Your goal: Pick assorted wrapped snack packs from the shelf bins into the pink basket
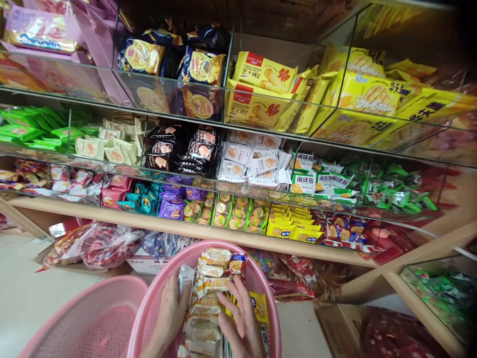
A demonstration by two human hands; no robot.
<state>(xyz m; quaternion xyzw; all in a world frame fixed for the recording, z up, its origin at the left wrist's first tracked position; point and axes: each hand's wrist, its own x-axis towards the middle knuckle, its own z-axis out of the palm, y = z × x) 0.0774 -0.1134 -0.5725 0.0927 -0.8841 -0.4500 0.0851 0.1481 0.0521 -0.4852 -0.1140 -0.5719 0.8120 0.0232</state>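
A pink plastic basket (275,318) holds wrapped snacks, and both of my hands are inside it. My left hand (172,304) is at the basket's left side, with a small white snack packet (185,276) between the thumb and fingers. Beside it, cream-and-gold snack packets (211,284) lie in a column down the middle. My right hand (241,314) is over the right part of the pile, its fingers apart and bent, close to the cream packets. A red-and-blue packet (237,263) lies just beyond its fingertips. Yellow packets (260,307) are partly hidden behind that hand.
A second pink basket (87,313) stands on the floor at the left. Ahead, shelves with clear dividers hold yellow chicken-roll packs (257,94), black packets (199,149) and white packets (249,159). Bagged goods (112,246) lie under the bottom wooden shelf (223,233). A cardboard box (337,323) sits at right.
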